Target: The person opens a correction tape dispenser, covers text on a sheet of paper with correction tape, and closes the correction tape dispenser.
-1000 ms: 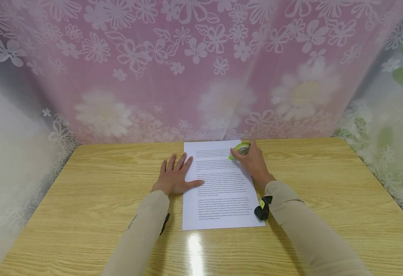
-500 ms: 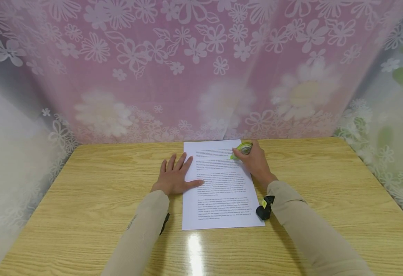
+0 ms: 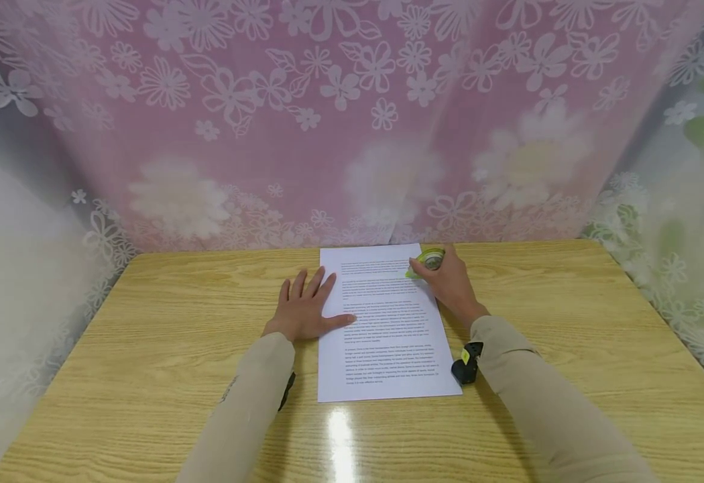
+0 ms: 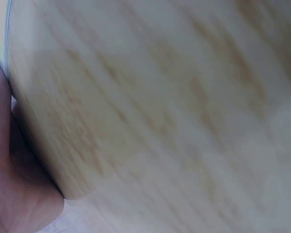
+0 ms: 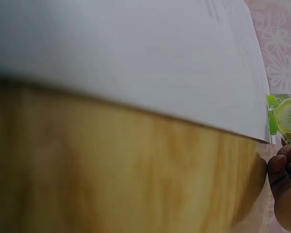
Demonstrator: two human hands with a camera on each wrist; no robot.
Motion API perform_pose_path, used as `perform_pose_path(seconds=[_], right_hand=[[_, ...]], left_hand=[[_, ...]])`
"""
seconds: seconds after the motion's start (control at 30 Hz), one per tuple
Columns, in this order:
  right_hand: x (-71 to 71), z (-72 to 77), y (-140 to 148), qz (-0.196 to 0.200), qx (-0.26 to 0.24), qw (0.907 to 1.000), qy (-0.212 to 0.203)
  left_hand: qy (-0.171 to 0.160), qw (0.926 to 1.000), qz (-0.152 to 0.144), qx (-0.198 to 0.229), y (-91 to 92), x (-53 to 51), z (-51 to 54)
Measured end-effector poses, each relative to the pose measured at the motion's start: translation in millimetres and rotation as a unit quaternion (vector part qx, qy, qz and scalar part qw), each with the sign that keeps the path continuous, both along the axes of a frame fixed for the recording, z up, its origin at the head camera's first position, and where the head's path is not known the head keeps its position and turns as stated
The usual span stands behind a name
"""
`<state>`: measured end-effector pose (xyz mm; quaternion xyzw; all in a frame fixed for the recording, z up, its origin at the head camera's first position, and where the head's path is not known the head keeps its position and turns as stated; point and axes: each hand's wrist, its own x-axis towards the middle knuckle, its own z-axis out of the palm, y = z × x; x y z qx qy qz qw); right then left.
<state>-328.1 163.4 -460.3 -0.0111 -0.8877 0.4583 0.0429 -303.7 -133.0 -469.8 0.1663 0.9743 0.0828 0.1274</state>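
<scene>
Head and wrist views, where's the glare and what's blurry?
Head view: bright glare on the wooden table, just below the printed sheet; left wrist view: close table surface badly out of focus, grain smeared; right wrist view: sheet edge and table blur and darken toward the left, while the green correction tape looks sharper.

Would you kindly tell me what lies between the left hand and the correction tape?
The head view shows only printed paper between the left hand and the correction tape.
</scene>
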Motion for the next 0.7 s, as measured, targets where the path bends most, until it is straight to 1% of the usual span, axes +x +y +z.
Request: perform_pose_path(seconds=[0.27,0.5,0.7], right_hand=[[1.4,0.8,3.1,0.008,0.002,1.0000,-0.001],[1.1,1.0,4.9,0.005,0.008,0.9999,-0.004],[0.0,0.1,5.8,-0.002,0.008,1.0000,-0.004]], left_hand=[[0.001,0.9999,-0.001,-0.011,0.1,-2.0,-2.2],[0.005,0.9998,-0.002,-0.017,-0.4,-4.2,-6.5],[-0.001,1.0000,0.001,-0.009,-0.3,-3.5,-3.2]])
